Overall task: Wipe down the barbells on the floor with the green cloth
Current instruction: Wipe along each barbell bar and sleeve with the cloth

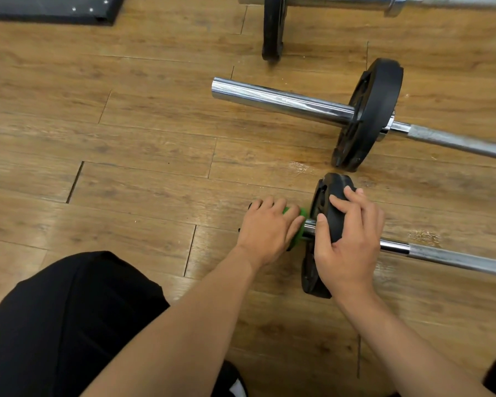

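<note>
"Barbells, then: how many, and where do they lie?"

"Three on the wooden floor (126, 138). The nearest barbell (455, 257) is at four o'clock from the middle of the view, the middle barbell (284, 100) at two o'clock, and the far barbell (341, 0) is at one o'clock, cut off by the top edge."

"And the green cloth (292, 211)?"

"On the short end of the nearest barbell, at about five o'clock. Only slivers of green show, because the left hand (267, 233) covers it, fingers curled down over the cloth and the sleeve beneath."

"Why wrapped like that?"

"My guess is that a full wrap lets one twist or pull clean the whole round of the metal."

"What is the right hand (347, 247) doing?"

"It grasps the black plate (335, 196) at three o'clock from the cloth. The fingers are spread and bent over the rim, with the thumb on the near face. I judge it a brace, since a bar resting on a round plate would roll under the rubbing."

"How far along is the job?"

"Early, I'd say. The long shaft and both other bars have no cloth on them."

"Anything else around?"

"A black mat (49, 10) at eleven o'clock, and the person's knee (69, 325) in black at seven o'clock, so they crouch close."
</note>
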Tool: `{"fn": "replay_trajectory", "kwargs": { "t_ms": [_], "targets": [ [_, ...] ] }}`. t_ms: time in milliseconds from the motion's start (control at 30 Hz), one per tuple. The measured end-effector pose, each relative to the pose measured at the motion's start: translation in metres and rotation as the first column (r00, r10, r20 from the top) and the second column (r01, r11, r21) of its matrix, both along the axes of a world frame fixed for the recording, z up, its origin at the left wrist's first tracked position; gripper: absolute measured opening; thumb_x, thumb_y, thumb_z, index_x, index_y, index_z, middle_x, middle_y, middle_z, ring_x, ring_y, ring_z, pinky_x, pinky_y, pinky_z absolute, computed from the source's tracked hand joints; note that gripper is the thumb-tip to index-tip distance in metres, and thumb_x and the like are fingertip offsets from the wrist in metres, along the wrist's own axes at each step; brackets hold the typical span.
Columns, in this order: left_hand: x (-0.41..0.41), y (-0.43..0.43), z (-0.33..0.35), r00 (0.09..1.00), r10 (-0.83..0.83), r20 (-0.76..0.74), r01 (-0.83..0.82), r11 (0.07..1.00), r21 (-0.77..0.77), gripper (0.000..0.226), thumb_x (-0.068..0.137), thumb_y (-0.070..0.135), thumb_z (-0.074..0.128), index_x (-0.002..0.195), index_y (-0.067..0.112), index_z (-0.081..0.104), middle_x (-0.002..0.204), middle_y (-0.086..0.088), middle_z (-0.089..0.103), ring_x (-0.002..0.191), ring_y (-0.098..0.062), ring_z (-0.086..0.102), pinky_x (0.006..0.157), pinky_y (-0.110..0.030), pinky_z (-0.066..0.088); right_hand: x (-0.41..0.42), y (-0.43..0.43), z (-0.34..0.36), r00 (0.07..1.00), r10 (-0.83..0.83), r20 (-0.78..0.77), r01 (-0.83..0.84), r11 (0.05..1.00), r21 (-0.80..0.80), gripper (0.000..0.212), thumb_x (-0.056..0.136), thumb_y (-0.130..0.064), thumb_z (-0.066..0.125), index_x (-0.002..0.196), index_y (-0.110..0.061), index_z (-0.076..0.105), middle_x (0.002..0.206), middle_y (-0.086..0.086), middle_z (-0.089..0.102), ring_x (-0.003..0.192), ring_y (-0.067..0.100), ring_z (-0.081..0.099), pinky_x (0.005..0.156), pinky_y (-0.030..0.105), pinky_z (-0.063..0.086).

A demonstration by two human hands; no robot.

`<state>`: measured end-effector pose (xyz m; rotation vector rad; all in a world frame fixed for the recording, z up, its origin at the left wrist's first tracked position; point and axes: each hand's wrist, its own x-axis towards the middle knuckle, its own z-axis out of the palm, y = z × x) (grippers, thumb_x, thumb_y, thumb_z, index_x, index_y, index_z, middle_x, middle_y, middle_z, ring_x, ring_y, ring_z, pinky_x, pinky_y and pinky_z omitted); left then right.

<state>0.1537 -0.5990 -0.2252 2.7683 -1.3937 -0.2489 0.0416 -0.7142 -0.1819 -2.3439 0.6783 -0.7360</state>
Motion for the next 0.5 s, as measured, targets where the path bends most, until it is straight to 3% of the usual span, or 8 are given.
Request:
{"fn": "replay_trajectory", "kwargs": {
  "t_ms": [133, 267, 367, 500],
  "targets": [
    [-0.023, -0.022, 0.004, 0.973, 0.231, 0.029, -0.231, 0.973, 0.005, 0.044, 0.108, 0.043, 0.029, 0.109, 0.021, 0.067, 0.108, -0.008, 0.066, 0.098, -0.033, 0.057, 0.089, -0.049, 0.043, 0.003, -0.002, 0.002, 0.999, -0.028, 0.015, 0.028, 0.999, 0.025, 0.033, 0.095, -0.02, 0.062, 0.12, 0.0, 0.066, 0.133, 0.018, 0.059, 0.136, 0.034, 0.047, 0.113, 0.048, 0.04],
    [-0.047, -0.021, 0.001, 0.978, 0.205, -0.042, -0.209, 0.973, -0.103, 0.041, 0.107, 0.043, 0.035, 0.13, 0.019, 0.059, 0.124, -0.009, 0.061, 0.119, -0.032, 0.053, 0.113, -0.05, 0.035, 0.0, -0.001, 0.003, 1.0, -0.028, 0.001, 0.028, 0.999, 0.032, 0.031, 0.092, -0.014, 0.064, 0.119, 0.001, 0.065, 0.133, 0.019, 0.058, 0.137, 0.035, 0.046, 0.112, 0.051, 0.04],
    [-0.023, 0.001, 0.003, 0.997, 0.075, -0.032, -0.077, 0.994, -0.076, 0.046, 0.109, 0.047, 0.031, 0.134, 0.02, 0.059, 0.122, -0.007, 0.062, 0.111, -0.029, 0.054, 0.1, -0.045, 0.041, -0.001, 0.001, 0.001, 1.0, -0.009, 0.003, 0.009, 1.0, -0.001, 0.03, 0.093, -0.014, 0.065, 0.119, 0.001, 0.065, 0.133, 0.02, 0.058, 0.136, 0.036, 0.047, 0.109, 0.058, 0.041],
    [0.003, -0.008, 0.006, 0.969, 0.228, -0.089, -0.222, 0.972, 0.079, 0.05, 0.11, 0.044, 0.028, 0.119, 0.017, 0.068, 0.113, -0.01, 0.068, 0.104, -0.034, 0.06, 0.091, -0.045, 0.043, 0.002, 0.0, 0.0, 1.0, -0.023, 0.015, 0.022, 1.0, 0.022, 0.032, 0.095, -0.021, 0.062, 0.119, 0.0, 0.066, 0.133, 0.019, 0.059, 0.136, 0.035, 0.047, 0.11, 0.056, 0.041]
  ]
}}
